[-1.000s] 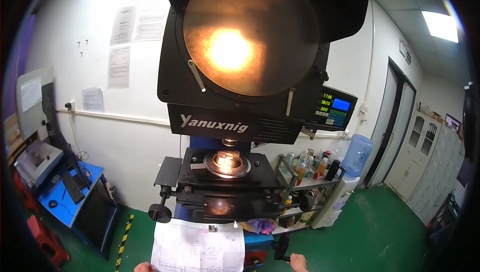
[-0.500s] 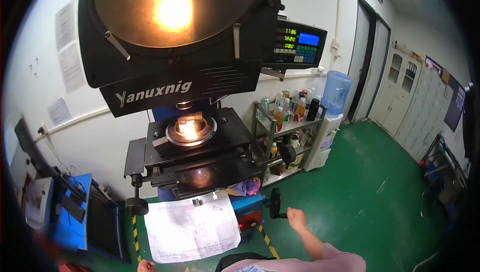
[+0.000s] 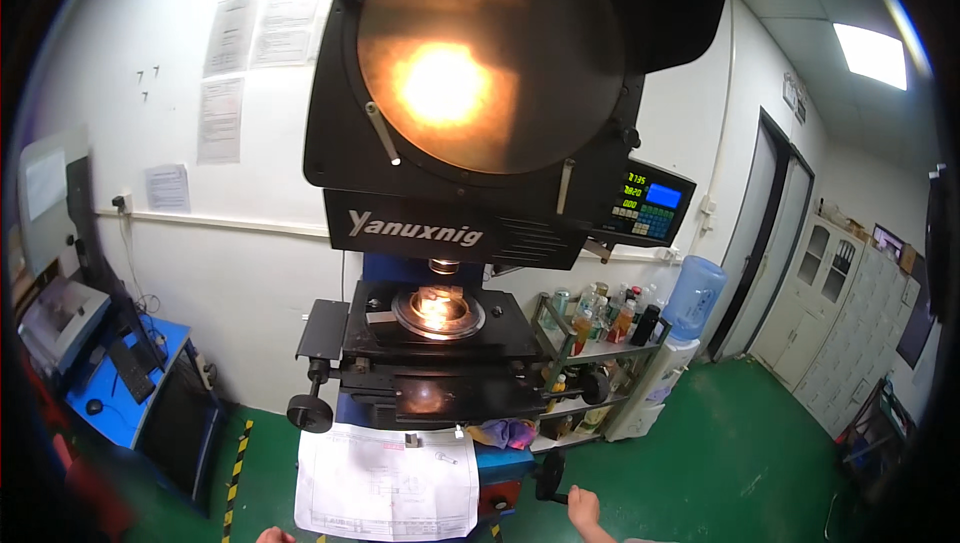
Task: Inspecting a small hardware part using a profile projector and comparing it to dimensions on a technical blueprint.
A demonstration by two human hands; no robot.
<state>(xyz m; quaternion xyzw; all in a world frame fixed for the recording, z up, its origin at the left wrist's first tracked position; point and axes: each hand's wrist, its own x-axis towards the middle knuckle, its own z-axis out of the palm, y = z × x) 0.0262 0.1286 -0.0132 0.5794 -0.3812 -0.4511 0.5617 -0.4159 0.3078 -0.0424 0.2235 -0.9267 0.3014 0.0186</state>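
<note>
At the lower right, my right hand (image 3: 583, 511) is closed around the small crank handle (image 3: 559, 497) of a black handwheel (image 3: 549, 475). Only the top of my left hand (image 3: 275, 536) shows at the bottom edge, beside the lower left corner of a printed drawing sheet (image 3: 385, 488); its fingers are mostly cut off. Above the sheet stands a black profile projector (image 3: 400, 218). Its round screen (image 3: 560, 93) carries a bright glow with a straight shadow edge. Light shines through the round glass stage (image 3: 468, 324), where a small piece sits under the lens (image 3: 443, 266).
A small metal block (image 3: 412, 440) lies at the sheet's top edge, near a purple cloth (image 3: 508, 433). Stage knobs stick out left (image 3: 310, 413) and right (image 3: 595, 387). A bottle shelf (image 3: 600, 350) and water dispenser (image 3: 690, 303) stand right; a blue desk (image 3: 105, 403) left.
My view has tilted up and shifted left, so the projector sits lower and further right. A straight shadow edge now shows on the screen, and the readout differs. My right hand stays on the crank.
</note>
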